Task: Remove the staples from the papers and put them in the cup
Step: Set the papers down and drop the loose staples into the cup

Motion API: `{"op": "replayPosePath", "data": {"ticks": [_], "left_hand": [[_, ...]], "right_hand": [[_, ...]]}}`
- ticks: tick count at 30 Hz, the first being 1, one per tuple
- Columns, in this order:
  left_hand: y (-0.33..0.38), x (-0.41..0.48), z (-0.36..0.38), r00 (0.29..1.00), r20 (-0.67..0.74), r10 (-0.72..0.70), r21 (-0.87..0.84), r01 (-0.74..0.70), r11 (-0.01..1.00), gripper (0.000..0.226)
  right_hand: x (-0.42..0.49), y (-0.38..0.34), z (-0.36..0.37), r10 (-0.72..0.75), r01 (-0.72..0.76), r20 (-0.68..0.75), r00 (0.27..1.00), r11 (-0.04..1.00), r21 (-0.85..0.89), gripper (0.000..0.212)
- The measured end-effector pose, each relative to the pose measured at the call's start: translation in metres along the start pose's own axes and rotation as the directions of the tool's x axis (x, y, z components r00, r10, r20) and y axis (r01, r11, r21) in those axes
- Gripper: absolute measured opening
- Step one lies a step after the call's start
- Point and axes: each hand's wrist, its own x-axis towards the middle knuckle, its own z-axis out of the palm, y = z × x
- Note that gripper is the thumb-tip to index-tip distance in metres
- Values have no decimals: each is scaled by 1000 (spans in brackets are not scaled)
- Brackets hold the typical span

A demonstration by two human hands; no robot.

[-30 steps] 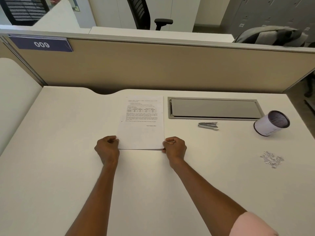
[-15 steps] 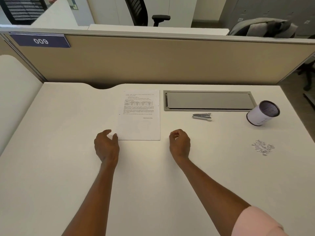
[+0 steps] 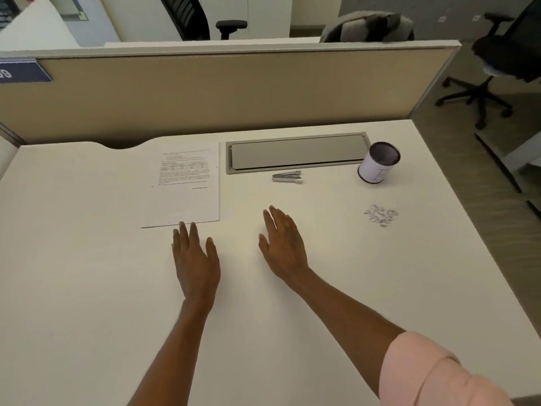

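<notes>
A stack of printed white papers (image 3: 187, 189) lies flat on the white desk (image 3: 87, 273). My left hand (image 3: 194, 259) rests flat on the desk with straight fingers, its fingertips just at the papers' near edge. My right hand (image 3: 282, 244) lies flat and empty to the right of the papers, touching nothing else. A small pile of loose staples (image 3: 380, 215) sits on the desk at the right. Behind it stands a white cup (image 3: 377, 163) with a dark mesh rim, leaning slightly. A grey metal staple remover (image 3: 287, 176) lies between the papers and the cup.
A grey cable-tray lid (image 3: 295, 153) is set into the desk behind the staple remover. A beige partition (image 3: 219, 92) closes the desk's far side. The desk's right edge drops to the floor, where a black office chair (image 3: 497, 68) stands.
Both hands let go of the papers' near corners, drew back and opened flat on the desk. The view swung to the right, so the cup and staples appear nearer the middle.
</notes>
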Motion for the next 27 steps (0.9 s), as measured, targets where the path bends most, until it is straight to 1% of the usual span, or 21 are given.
{"op": "replayPosePath", "data": {"ticks": [7, 10, 12, 14, 16, 19, 23, 27], "left_hand": [[84, -62, 67, 985, 121, 120, -33, -117, 993, 62], [126, -85, 98, 972, 172, 161, -61, -152, 986, 65], [165, -105, 128, 956, 207, 209, -77, -197, 977, 65], [176, -111, 138, 951, 213, 226, -71, -216, 974, 65], [184, -115, 148, 942, 218, 256, -57, -249, 967, 66], [212, -129, 176, 917, 264, 301, -57, -296, 953, 67], [235, -134, 204, 891, 307, 334, -14, -347, 938, 67], [241, -132, 223, 883, 340, 324, 65, -365, 929, 65]], "right_hand": [[-38, 93, -34, 85, -86, -29, 996, 996, -29, 59], [-50, 140, -54, 130, -132, -43, 991, 990, -42, 60], [-58, 186, -69, 183, -186, -48, 982, 980, -69, 60], [-59, 201, -77, 203, -206, -53, 978, 976, -72, 61], [-61, 214, -85, 214, -218, -52, 975, 973, -82, 65], [-65, 259, -100, 253, -257, -53, 966, 962, -95, 77], [-62, 297, -117, 339, -339, -3, 941, 941, -9, 88], [-49, 321, -122, 353, -362, 91, 931, 925, 113, 92]]}}
